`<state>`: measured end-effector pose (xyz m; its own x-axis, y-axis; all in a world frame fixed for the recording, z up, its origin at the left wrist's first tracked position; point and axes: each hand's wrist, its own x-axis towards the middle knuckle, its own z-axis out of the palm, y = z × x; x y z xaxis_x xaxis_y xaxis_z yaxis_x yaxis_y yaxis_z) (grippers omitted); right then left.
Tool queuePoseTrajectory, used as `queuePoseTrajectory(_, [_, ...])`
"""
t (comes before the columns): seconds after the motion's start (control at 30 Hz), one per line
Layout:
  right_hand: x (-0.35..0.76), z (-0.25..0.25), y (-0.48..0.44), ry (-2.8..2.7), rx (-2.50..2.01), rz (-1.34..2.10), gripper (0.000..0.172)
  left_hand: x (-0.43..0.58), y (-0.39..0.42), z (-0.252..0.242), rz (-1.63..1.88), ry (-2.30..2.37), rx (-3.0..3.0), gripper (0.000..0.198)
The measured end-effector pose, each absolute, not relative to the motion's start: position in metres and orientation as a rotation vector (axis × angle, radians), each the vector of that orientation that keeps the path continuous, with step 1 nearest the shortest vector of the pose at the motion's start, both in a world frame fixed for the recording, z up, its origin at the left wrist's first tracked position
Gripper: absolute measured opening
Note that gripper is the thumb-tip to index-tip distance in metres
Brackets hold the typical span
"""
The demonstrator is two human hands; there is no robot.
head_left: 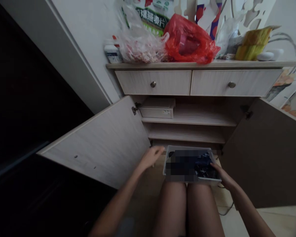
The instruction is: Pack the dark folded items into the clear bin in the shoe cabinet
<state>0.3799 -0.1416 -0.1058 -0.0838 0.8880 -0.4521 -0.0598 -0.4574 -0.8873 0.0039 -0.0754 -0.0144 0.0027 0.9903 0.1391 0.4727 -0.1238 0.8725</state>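
Two hands show: the left hand (151,158) is loosely open, fingers half curled, holding nothing, just beside the corner of a pale plastic tray (187,147); the right hand (223,176) lies against the tray's right rim, though whether it grips cannot be told; the tray's dark contents (187,164) are pixelated past counting; it sits just beyond the knees (172,197), its support hidden; two cabinet doors (93,141) stand open around two shelves (187,118), one bearing a white box (158,108); two drawers (153,82) run above; on top, a red plastic bag (187,39) and a clear plastic bag (138,42) are crowded together, partly cut off.
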Motion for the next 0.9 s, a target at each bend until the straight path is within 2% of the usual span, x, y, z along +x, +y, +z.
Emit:
queuePoseTrajectory(0.17, [0.379, -0.099, -0.143, -0.969, -1.418, 1.589, 0.061, 0.019, 0.06, 0.057, 1.035, 1.61, 2.025, 0.048])
queuePoseTrajectory(0.33, [0.381, -0.097, -0.15, -0.923, -1.421, 1.541, 0.066, 0.037, 0.144, 0.072, 0.797, 1.836, 2.367, 0.05])
queuePoseTrajectory(0.53, [0.386, -0.106, -0.154, -0.811, -1.366, 1.553, 0.069, 0.068, 0.145, 0.055, 0.707, 1.877, 2.43, 0.045])
queuePoseTrajectory(0.7, [0.388, -0.114, -0.15, -0.819, -1.341, 1.541, 0.068, 0.105, 0.125, 0.057, 0.63, 1.755, 2.483, 0.051])
queuePoseTrajectory(0.8, [0.39, -0.117, -0.148, -0.855, -1.342, 1.539, 0.064, 0.095, 0.125, 0.067, 0.848, 1.932, 2.245, 0.059])
queuePoseTrajectory(0.9, [0.394, -0.119, -0.149, -0.89, -1.329, 1.529, 0.064, 0.055, 0.129, 0.07, 1.231, 2.077, 1.551, 0.068])
